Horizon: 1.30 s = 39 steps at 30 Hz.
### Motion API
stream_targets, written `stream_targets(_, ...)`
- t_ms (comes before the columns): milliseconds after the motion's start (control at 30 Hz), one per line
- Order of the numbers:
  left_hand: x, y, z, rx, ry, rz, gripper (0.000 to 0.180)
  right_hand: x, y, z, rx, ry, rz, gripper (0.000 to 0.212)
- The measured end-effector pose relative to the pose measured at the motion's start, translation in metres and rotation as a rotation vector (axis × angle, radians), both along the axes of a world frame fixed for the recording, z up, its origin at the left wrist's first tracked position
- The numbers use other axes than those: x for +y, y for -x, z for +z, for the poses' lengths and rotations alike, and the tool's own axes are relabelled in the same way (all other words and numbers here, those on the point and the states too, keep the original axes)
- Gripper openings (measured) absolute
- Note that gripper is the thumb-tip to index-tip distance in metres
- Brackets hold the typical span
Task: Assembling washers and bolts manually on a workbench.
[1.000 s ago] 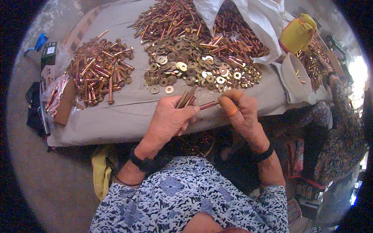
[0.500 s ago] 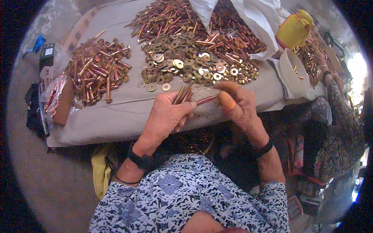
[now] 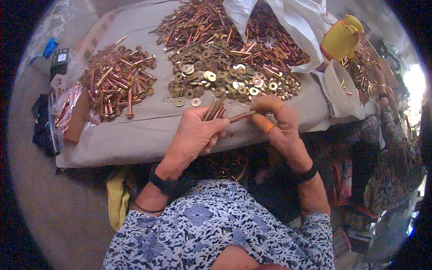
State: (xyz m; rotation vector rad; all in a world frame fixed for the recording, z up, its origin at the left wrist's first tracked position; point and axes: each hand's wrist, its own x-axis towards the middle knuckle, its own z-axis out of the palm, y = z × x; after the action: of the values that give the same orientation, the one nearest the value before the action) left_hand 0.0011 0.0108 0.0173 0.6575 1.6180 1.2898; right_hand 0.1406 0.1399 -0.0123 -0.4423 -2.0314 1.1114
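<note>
A bundle of several copper-coloured bolts (image 3: pixel 215 109) is gripped in my left hand (image 3: pixel 191 130), their shanks pointing up past the fingers. One bolt (image 3: pixel 238 118) juts sideways out of that grip toward the right. My right hand (image 3: pixel 281 121) has its thumb and forefinger pinched at this bolt's far end; the fingertips hide whether a small part sits there. An orange band (image 3: pixel 269 128) wraps the right thumb. Both hands are above the front edge of the cloth-covered table (image 3: pixel 135 148). Just beyond them lies a spread of flat washers (image 3: pixel 211 76).
Finished-looking bolts with heads form a pile (image 3: pixel 119 81) at the left, beside a cardboard box (image 3: pixel 75 118). A larger heap of bolts (image 3: pixel 193 24) rises behind the washers. Small nuts (image 3: pixel 285 87), a white sack (image 3: pixel 299 27), a yellow container (image 3: pixel 342 38) and a white tub (image 3: pixel 339 85) are rightward. Another person's arm (image 3: pixel 382 87) shows at far right.
My right thumb and forefinger have drawn together at the end of the jutting bolt. My left hand keeps its hold on the bundle. The whole view has shifted slightly.
</note>
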Motion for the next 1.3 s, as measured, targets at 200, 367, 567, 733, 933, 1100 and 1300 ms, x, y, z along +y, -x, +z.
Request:
stream_targets(200, 0.000, 0.001, -0.010, -0.025, -0.063, -0.003, 0.012, 0.010, -0.007, -0.013, -0.184, 0.282, -0.076, 0.017)
stream_targets(367, 0.000, 0.003, -0.011, -0.052, -0.068, 0.004, 0.012, 0.002, 0.003, -0.009, 0.133, 0.080, 0.008, 0.015)
stream_targets(567, -0.001, 0.002, -0.009, -0.010, -0.062, -0.026, 0.012, 0.008, -0.008, -0.009, -0.189, 0.222, 0.013, 0.010)
stream_targets(733, 0.001, 0.001, -0.006, -0.019, -0.073, -0.024, 0.011, 0.002, 0.004, -0.011, 0.113, 0.090, -0.029, 0.010)
stream_targets(933, -0.004, 0.004, -0.014, -0.007, -0.049, 0.005, 0.013, 0.005, 0.002, -0.013, -0.263, 0.026, -0.003, 0.011)
stream_targets(1100, -0.004, 0.004, -0.010, -0.023, -0.060, -0.016, 0.015, 0.002, -0.005, -0.008, -0.198, 0.057, -0.029, 0.010)
stream_targets(1300, -0.007, 0.007, -0.013, -0.087, -0.052, -0.077, 0.015, 0.002, -0.013, -0.015, -0.211, 0.019, 0.004, 0.010)
